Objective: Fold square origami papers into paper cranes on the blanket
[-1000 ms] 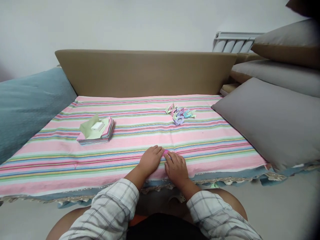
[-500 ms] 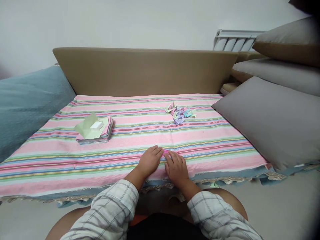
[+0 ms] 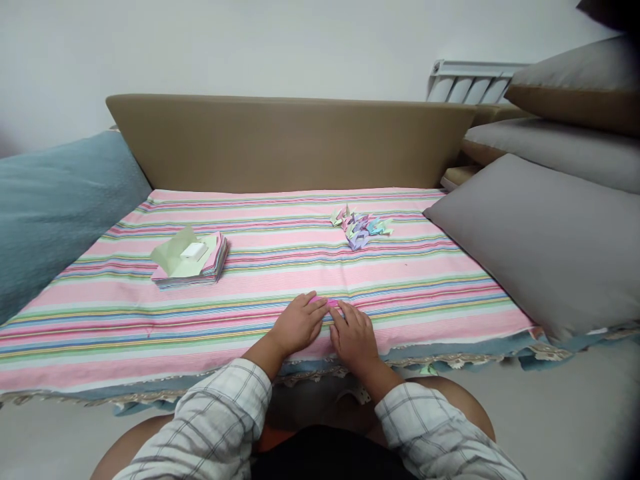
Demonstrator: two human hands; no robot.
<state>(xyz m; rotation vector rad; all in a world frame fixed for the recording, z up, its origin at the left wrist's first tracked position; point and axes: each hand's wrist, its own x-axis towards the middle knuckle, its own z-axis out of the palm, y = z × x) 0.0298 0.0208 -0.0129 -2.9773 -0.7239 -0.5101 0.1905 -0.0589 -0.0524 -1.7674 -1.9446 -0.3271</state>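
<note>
Both hands rest close together on the striped pink cloth [image 3: 310, 267] near its front edge. My left hand [image 3: 296, 325] and my right hand [image 3: 354, 337] press with bent fingers on a small pink piece of paper [image 3: 327, 303], which shows only as a sliver between the fingertips. Most of the paper is hidden under the fingers. A stack of coloured paper sheets [image 3: 193, 260] with a small white block on top lies to the far left. A heap of small folded paper pieces [image 3: 361, 226] lies further back on the right.
A tan padded board [image 3: 285, 143] stands behind the cloth. A blue-grey cushion [image 3: 55, 207] lies at the left, grey cushions [image 3: 545, 233] pile up at the right. A white radiator [image 3: 470, 80] is on the back wall.
My hands have stayed in the same spot; the left fingers have shifted slightly over the pink paper. The view has tilted a little.
</note>
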